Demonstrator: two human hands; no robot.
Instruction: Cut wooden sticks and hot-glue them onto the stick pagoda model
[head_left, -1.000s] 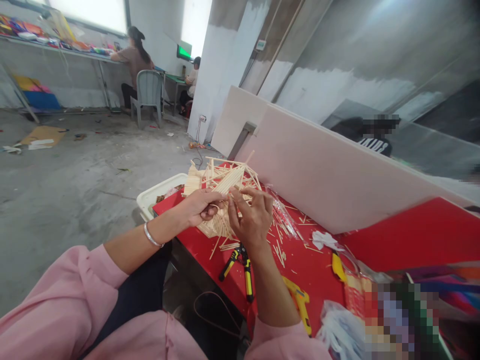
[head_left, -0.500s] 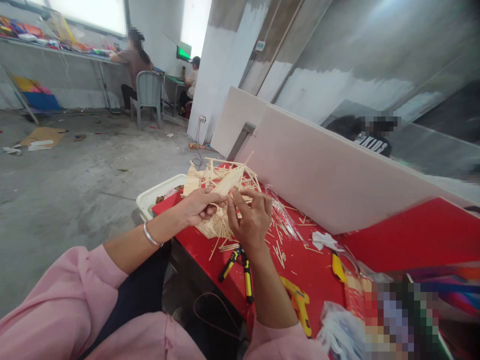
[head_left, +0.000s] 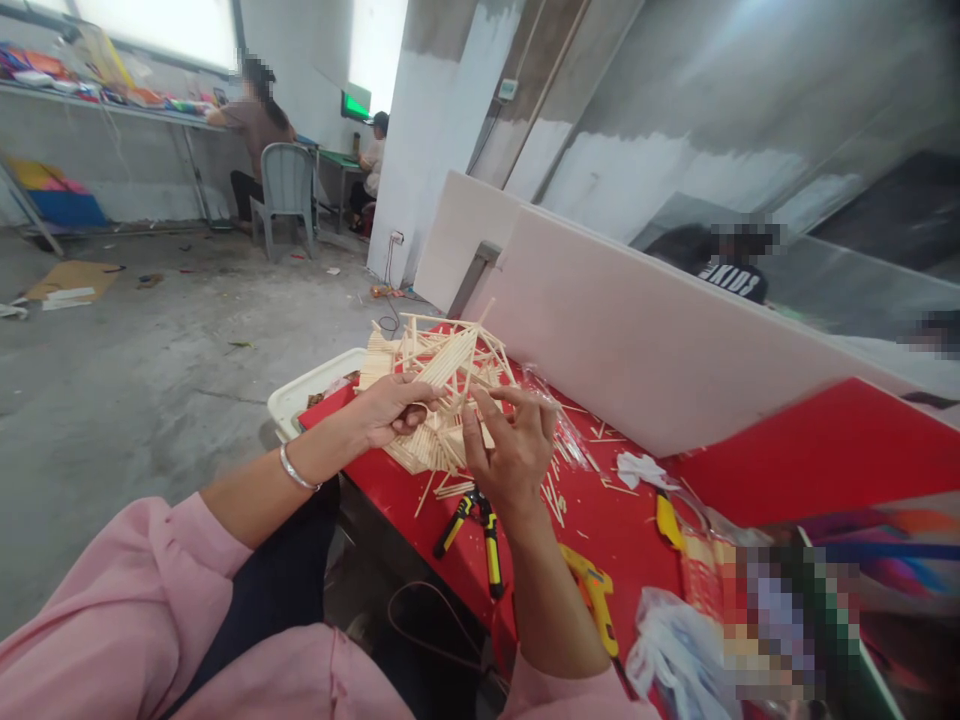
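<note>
L hand + R hand | gripping stick model | red table

Both hands — left hand, right hand — grip the stick model.

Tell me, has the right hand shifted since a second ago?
Yes. The right hand has drawn slightly toward the person, away from the stick model and nearer the yellow-handled pliers; the left hand stays on the model.
</note>
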